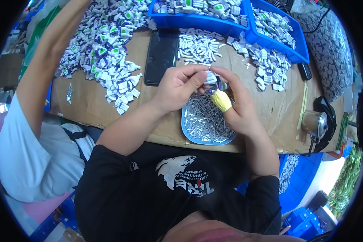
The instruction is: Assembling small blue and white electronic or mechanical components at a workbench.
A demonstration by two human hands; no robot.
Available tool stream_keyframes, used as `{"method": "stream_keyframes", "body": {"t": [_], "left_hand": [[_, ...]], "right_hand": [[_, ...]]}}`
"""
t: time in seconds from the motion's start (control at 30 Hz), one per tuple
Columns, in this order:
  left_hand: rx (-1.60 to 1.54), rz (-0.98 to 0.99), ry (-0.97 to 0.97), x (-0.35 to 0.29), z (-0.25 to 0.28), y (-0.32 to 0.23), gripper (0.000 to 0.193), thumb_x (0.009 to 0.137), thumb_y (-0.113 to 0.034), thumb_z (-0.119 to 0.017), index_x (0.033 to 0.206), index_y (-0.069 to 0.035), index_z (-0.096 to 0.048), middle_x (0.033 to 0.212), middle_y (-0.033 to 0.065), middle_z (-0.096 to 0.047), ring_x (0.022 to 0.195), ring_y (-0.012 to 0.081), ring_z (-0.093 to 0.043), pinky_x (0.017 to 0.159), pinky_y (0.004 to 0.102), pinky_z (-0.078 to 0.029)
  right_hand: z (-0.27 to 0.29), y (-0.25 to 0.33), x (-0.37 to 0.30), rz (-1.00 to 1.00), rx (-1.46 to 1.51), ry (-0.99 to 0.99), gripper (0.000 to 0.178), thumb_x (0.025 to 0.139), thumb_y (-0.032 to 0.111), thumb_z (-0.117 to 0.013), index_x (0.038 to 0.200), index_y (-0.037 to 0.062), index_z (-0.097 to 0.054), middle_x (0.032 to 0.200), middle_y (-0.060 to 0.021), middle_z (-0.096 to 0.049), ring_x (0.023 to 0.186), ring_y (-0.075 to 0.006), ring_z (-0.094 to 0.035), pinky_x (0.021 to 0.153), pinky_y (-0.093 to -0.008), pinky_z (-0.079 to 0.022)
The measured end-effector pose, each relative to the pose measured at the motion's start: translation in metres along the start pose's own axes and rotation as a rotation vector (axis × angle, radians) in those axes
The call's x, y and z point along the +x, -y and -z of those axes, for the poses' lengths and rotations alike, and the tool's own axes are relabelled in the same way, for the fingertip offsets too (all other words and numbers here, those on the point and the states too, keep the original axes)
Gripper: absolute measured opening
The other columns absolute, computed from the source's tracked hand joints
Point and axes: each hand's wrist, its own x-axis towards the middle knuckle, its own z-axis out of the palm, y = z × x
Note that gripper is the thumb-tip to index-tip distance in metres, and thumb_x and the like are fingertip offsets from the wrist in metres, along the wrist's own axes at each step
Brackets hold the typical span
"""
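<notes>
My left hand pinches a small white ribbed plastic piece between thumb and fingertips. Against it, my right hand grips a small white, purple and green plastic part, mostly covered by the fingers. A wrinkled yellow cover wraps the right thumb. Both hands meet above a light blue tray full of thin metal pins. Whether the two plastic pieces are joined cannot be made out.
Assembled white-and-purple parts heap at the left; a phone lies beside it. Loose white pieces lie ahead, before blue bins. A metal cup stands right. A co-worker's arm reaches over the left side.
</notes>
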Motion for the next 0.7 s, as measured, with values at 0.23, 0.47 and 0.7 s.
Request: {"method": "stream_keyframes", "body": {"t": [0.23, 0.47, 0.7], "left_hand": [[0.205, -0.092, 0.025, -0.001, -0.001, 0.002, 0.026, 0.098, -0.023, -0.052, 0.104, 0.001, -0.06, 0.081, 0.0014, -0.06, 0.073, 0.0056, -0.056, 0.066, 0.0211, -0.047], [0.426, -0.327, 0.048, 0.001, -0.006, 0.006, 0.025, 0.096, -0.025, -0.051, 0.091, 0.0, -0.057, 0.073, 0.0109, -0.055, 0.066, 0.0197, -0.054, 0.061, 0.0326, -0.043], [0.435, -0.406, 0.016, 0.0, -0.007, 0.004, 0.025, 0.096, -0.024, -0.052, 0.091, 0.0, -0.056, 0.078, 0.0149, -0.058, 0.072, 0.0304, -0.058, 0.065, 0.0369, -0.045]], "right_hand": [[0.002, 0.003, 0.004, -0.043, -0.076, -0.004, 0.043, 0.085, 0.003, -0.055, 0.127, 0.0043, -0.049, 0.115, -0.01, -0.055, 0.103, -0.017, -0.055, 0.086, -0.0259, -0.043], [-0.004, -0.002, -0.001, 0.018, -0.053, -0.033, 0.04, 0.084, 0.004, -0.056, 0.124, 0.0024, -0.051, 0.111, -0.0099, -0.057, 0.102, -0.0175, -0.055, 0.086, -0.0267, -0.043], [-0.012, -0.003, -0.003, 0.145, -0.223, -0.143, 0.045, 0.078, -0.002, -0.06, 0.122, 0.0049, -0.054, 0.102, -0.0098, -0.06, 0.084, -0.0194, -0.059, 0.068, -0.0263, -0.047]]}}
